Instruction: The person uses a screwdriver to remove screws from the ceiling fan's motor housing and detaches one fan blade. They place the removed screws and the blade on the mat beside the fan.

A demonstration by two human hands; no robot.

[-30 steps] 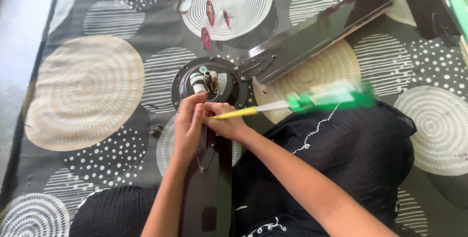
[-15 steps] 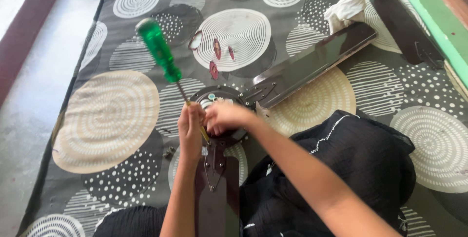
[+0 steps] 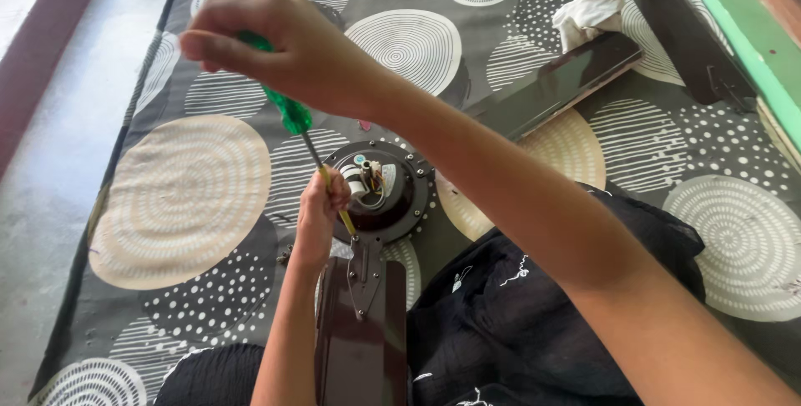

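Observation:
A ceiling fan motor hub (image 3: 392, 193), dark and round with a white part and wires at its centre, lies on a patterned mat. One dark brown blade (image 3: 359, 331) runs toward me, another blade (image 3: 559, 80) runs to the upper right. My right hand (image 3: 292, 51) is raised and closed around the green handle of a screwdriver (image 3: 288, 110), which stands nearly upright. My left hand (image 3: 321, 206) pinches the screwdriver's yellow shaft low down, at the hub's edge where the near blade's metal bracket (image 3: 365, 277) attaches.
The grey mat (image 3: 179, 197) with circle patterns covers the floor; bare floor shows at the left. A white cloth (image 3: 596, 5) lies at the far blade's end. A small screw (image 3: 286, 252) rests on the mat left of the bracket. My black clothing (image 3: 534, 306) fills the lower right.
My right hand has left the hub and risen to grip the screwdriver's green handle. The left hand stays on the shaft. A second ago the screwdriver lay sideways, pointing right.

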